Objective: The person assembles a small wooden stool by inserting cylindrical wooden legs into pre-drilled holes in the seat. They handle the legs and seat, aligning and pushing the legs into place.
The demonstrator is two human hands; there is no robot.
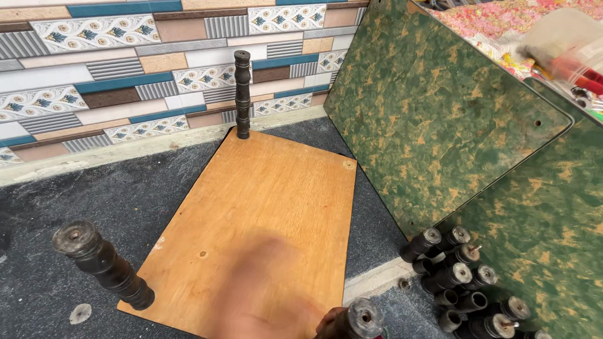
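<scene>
While fingers (327, 322) are wrapping the bottom-centre black turned leg (347, 329), its axis is running up-right; blurred hand (268, 304) is sweeping just left, grip unclear.

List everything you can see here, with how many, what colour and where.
wooden board: one, light brown, flat on the dark floor, centre
turned posts on the board: three, black, upright at its corners
loose turned posts: a pile, black, lower right; exact count unclear
patterned panels: two, green mottled, leaning at right
tiled wall: one, multicoloured bands, behind
floral cloth: one, pink, top right
blurred hand: one, over the board's near edge; which side unclear
second hand: gripping the near post, bottom edge
</scene>
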